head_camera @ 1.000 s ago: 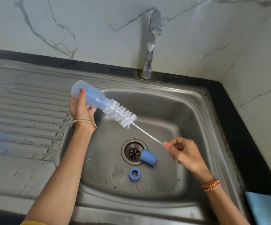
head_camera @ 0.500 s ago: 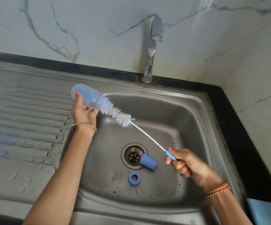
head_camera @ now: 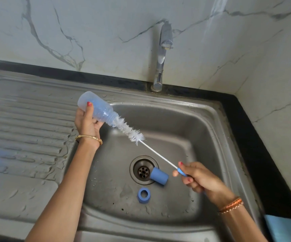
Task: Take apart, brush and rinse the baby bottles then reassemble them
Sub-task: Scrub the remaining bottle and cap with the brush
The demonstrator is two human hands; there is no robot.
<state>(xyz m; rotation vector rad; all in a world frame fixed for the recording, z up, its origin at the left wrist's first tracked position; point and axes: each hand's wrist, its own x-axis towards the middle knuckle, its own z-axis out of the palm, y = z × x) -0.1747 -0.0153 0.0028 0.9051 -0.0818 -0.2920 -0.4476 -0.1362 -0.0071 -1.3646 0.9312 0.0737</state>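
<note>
A: Start with the bottle (head_camera: 97, 109). Where is it?

B: Held in the air over the sink's (head_camera: 216, 123) ten o'clock corner, tilted, base up toward ten o'clock and open neck down toward four. The left hand (head_camera: 87, 124) grips it from beneath — thumb laid over the top of the body, fingers curled round the underside.

A: And the brush?

B: The bottle brush (head_camera: 130, 131) runs from the neck toward four o'clock. Most of the white bristle head lies outside the mouth; only its tip sits at or just inside the neck, and through the cloudy plastic I can't say how far in it reaches. The right hand (head_camera: 199, 178) pinches the blue handle, thumb and fingers curled round it, at about four o'clock from the drain (head_camera: 144, 170).

A: So which step is this?

B: Brushing, I'd judge. The bottle is already apart: the blue cap (head_camera: 159, 176) lies on its side touching the drain's rim at three o'clock, and the blue ring (head_camera: 143, 195) lies flat near the drain's six o'clock. The tap (head_camera: 162, 55) at twelve shows no water running.

A: What does the next move call for?

B: Keeping wire and neck in one line — otherwise the bristles catch on the threads — while the left hand holds firm against the push. Rinsing and refitting the ring and cap remain.
</note>
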